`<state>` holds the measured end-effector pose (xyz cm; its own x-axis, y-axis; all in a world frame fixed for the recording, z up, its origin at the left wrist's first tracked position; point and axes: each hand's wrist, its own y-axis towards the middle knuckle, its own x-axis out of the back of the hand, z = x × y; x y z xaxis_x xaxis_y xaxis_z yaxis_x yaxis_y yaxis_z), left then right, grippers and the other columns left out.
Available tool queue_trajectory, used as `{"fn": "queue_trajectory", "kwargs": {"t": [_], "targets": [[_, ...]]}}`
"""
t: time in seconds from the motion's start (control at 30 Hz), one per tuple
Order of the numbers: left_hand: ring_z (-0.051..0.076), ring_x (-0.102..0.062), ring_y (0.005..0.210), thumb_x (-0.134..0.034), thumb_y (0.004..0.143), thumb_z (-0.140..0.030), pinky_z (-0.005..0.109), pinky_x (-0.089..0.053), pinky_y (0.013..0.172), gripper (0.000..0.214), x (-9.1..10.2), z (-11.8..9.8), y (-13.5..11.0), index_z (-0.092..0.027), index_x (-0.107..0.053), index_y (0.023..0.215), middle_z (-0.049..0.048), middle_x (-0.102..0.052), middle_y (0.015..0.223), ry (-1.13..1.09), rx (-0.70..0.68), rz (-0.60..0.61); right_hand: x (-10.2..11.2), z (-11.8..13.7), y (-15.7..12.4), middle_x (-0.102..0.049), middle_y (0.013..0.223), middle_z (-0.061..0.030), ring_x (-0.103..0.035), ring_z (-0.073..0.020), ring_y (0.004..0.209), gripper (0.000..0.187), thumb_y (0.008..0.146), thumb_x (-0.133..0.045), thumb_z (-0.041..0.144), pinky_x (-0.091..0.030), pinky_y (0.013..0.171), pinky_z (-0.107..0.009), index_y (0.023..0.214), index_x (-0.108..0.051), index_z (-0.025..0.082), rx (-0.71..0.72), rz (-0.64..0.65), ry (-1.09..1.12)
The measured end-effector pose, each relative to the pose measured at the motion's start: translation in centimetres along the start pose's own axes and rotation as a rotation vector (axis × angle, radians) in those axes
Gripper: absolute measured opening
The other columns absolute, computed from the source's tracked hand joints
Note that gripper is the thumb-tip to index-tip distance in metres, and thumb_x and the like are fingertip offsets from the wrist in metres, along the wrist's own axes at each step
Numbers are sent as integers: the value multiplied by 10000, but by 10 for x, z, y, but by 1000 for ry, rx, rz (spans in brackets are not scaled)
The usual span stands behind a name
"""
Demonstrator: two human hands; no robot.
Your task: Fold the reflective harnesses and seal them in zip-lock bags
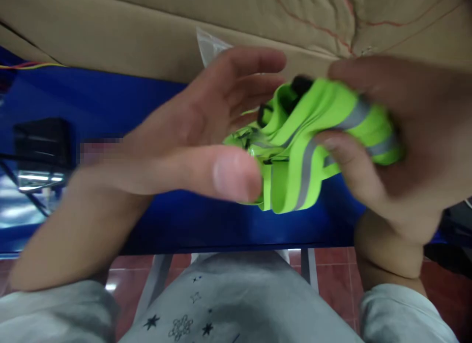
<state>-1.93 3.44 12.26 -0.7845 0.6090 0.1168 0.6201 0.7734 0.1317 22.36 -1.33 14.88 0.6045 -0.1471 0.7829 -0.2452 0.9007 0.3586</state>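
Note:
A folded bundle of neon yellow-green reflective straps [311,146] with grey stripes and black buckle-like parts is held above the blue table. My right hand [398,136] is closed around its right end, the thumb pressing on the front layers. At the bundle's left end is my left hand [191,122], cupped and open, with thumb and fingers wide apart. Whether its fingertips touch the straps I cannot tell. Loops of strap hang at the bottom of the bundle. Motion blurs part of both hands.
A blue tabletop [110,100] lies beneath my hands. Brown cloth-like material [147,33] with red cords spans the back. A clear plastic bag [212,43] rests against it. On the left are a black box [42,141] and dark cables. Red floor tiles show below the front edge.

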Motion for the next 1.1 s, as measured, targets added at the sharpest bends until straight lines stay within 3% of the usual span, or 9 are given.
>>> {"fn": "queue_trajectory", "kwargs": {"t": [0.1,0.17,0.3,0.43,0.57,0.77,0.87,1.0,1.1], "targets": [[308,-637,1260,-892,705,-469,382,-584,947,876,-21,17,4,-318,-459,1451,39,-677,1342,-184,116,-19,-10,3,1,-622,1452,96,-593,-289,1351,472,971,-618,508,-472,1201,-447,1437,-577,451,199,37,-219],[302,-692,1175,-875,729,-426,373,-611,854,783,-33,29,6,-300,-505,1408,37,-718,1256,-201,201,-49,-16,6,3,-653,1406,110,-626,-275,1307,387,1006,-573,462,-522,1139,-448,1392,-602,466,217,-17,-152],[244,-739,1038,-835,766,-314,344,-626,792,515,-45,44,8,-253,-630,1235,25,-757,1151,-331,227,33,-25,10,8,-702,1315,76,-658,-274,1270,307,1008,-579,330,-539,1113,-457,1273,-676,450,93,-146,56],[207,-741,945,-833,784,-318,308,-612,760,370,-46,50,6,-204,-698,1109,45,-777,1093,-323,230,129,-25,-6,14,-729,1267,72,-712,-282,1164,242,964,-646,413,-610,1002,-461,1192,-699,474,-74,-15,215],[181,-730,804,-811,822,-355,289,-590,718,281,-46,54,6,-164,-712,1002,44,-783,919,-233,251,209,-25,-28,21,-751,1214,50,-719,-297,1154,232,922,-696,466,-604,1004,-472,1151,-730,457,-164,-43,383],[155,-732,872,-797,849,-341,261,-572,799,211,-38,50,7,-195,-729,986,2,-796,970,-95,143,277,-41,-37,28,-784,977,21,-764,-195,867,235,946,-680,399,-632,734,-335,1151,-745,303,-330,251,816],[174,-732,917,-814,822,-346,282,-577,831,245,-34,47,8,-199,-719,993,6,-794,991,-22,135,231,-53,-41,29,-778,1034,11,-750,-180,904,254,956,-656,459,-625,740,-308,1126,-742,292,-335,323,772],[185,-734,883,-825,800,-325,291,-588,784,276,-33,46,10,-196,-701,1011,19,-791,1002,-53,166,177,-58,-49,31,-739,1193,0,-716,-157,864,337,926,-693,497,-604,720,-299,1210,-683,316,-249,180,590],[191,-737,897,-811,821,-344,283,-585,767,275,-33,47,12,-201,-703,1030,17,-790,998,-65,194,158,-51,-45,29,-759,1094,6,-719,-179,920,312,996,-570,543,-602,805,-339,1124,-724,305,-131,136,431]]}}
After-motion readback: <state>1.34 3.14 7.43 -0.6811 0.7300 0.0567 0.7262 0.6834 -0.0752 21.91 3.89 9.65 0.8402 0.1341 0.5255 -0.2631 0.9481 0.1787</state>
